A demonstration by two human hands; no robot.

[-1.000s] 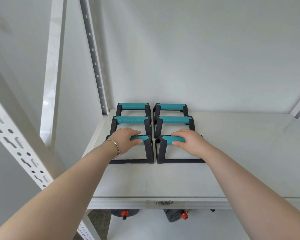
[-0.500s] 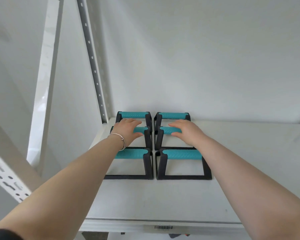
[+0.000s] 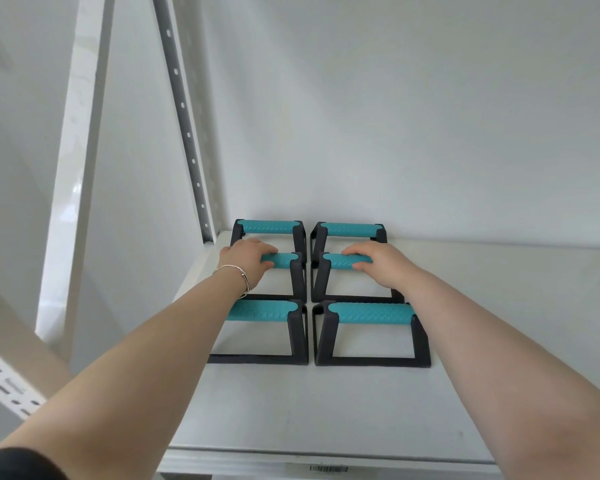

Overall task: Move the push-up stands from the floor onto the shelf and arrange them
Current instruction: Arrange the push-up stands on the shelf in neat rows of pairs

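Both hands have moved from the front stands to the middle pair, left hand [image 3: 248, 263] and right hand [image 3: 381, 263] seemingly curled over their grips, where a shove could knock the rear stands [image 3: 269, 227] askew.

Six push-up stands [image 3: 371, 334] sit on the shelf [image 3: 326, 417], back-left corner. Two columns side by side, three rows deep.

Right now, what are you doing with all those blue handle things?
A person is tidying six push-up stands on a white shelf, lined up in two columns of three. The left hand rests on the teal grip of the middle-left stand, and the right hand rests on the middle-right stand. The front and back pairs stand untouched.
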